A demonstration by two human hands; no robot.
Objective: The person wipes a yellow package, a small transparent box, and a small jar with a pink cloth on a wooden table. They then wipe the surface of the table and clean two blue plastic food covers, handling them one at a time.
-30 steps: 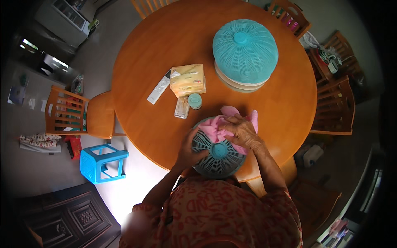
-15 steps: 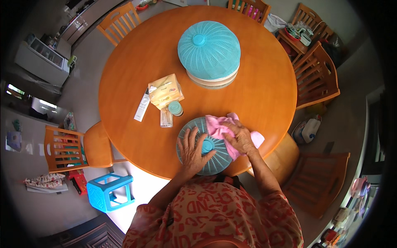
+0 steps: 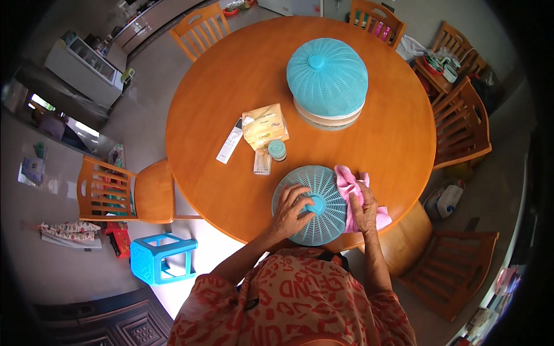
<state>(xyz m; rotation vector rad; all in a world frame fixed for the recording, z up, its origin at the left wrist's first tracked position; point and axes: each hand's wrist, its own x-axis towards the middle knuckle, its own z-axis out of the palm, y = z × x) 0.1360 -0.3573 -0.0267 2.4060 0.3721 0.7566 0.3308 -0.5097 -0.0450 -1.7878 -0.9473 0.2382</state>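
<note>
A small blue-green mesh food cover [image 3: 324, 228] sits at the near edge of the round wooden table, its round knob on top. My left hand [image 3: 288, 214] rests on its left side, fingers curled and thumb bent around the knob [image 3: 315, 205]. My right hand [image 3: 365, 210] grips a pink cloth [image 3: 344, 180] against the cover's right side. Part of the cloth hangs out past my fingers toward the table edge. Further back stands a larger blue mesh cover [image 3: 329, 81] on a pale round base.
Left of the small cover lie a yellow tissue pack [image 3: 264, 124], a white remote control [image 3: 230, 144], a clear toothpick box [image 3: 262, 162] and a small lidded jar [image 3: 277, 150]. Wooden chairs [image 3: 109, 184] surround the table [image 3: 222, 81]. A blue plastic stool [image 3: 154, 262] stands on the floor at left.
The whole view has shifted. My left fingers, spread over the cover before, are now curled at its knob. My right hand and the cloth have gone from the cover's upper right onto its right side.
</note>
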